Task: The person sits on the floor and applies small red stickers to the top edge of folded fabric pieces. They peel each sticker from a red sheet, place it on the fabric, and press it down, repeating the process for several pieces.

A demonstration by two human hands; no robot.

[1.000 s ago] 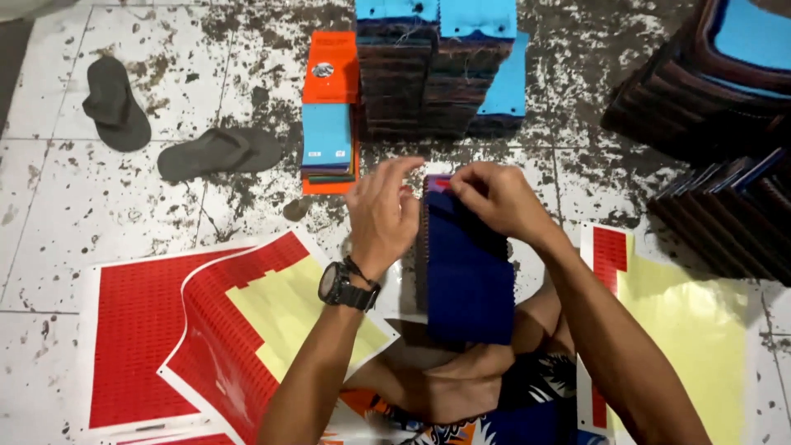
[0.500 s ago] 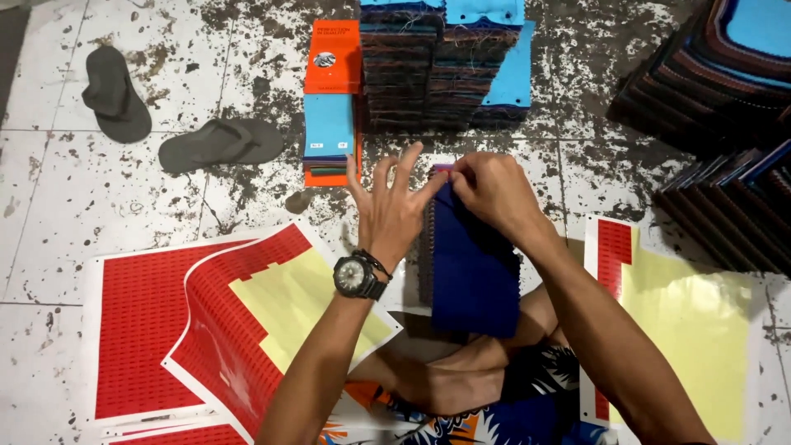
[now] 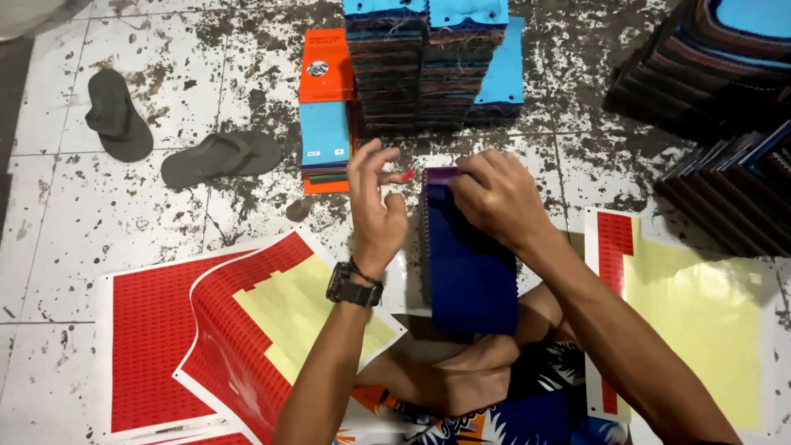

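Note:
A thick stack of fabric swatches (image 3: 470, 276) with a dark blue piece on top rests on my lap and the floor in the middle. My right hand (image 3: 494, 198) grips its far end, where a purple edge shows. Just left of the stack, my left hand (image 3: 375, 210) is raised with a small red sticker (image 3: 406, 175) pinched at its fingertips, a little short of the stack's top edge. A black watch is on my left wrist.
Red sticker sheets on yellow backing lie at the left (image 3: 165, 346) and the right (image 3: 700, 313). An orange and blue swatch book (image 3: 326, 107) and tall swatch piles (image 3: 428, 74) stand ahead. More piles (image 3: 717, 66) fill the right. Two grey sandals (image 3: 218, 156) lie on the stained tile floor.
My left hand lifted off the stack, spread its fingers, then drew back left; a small red sticker now shows at its fingertips. The right hand stays at the stack's far end.

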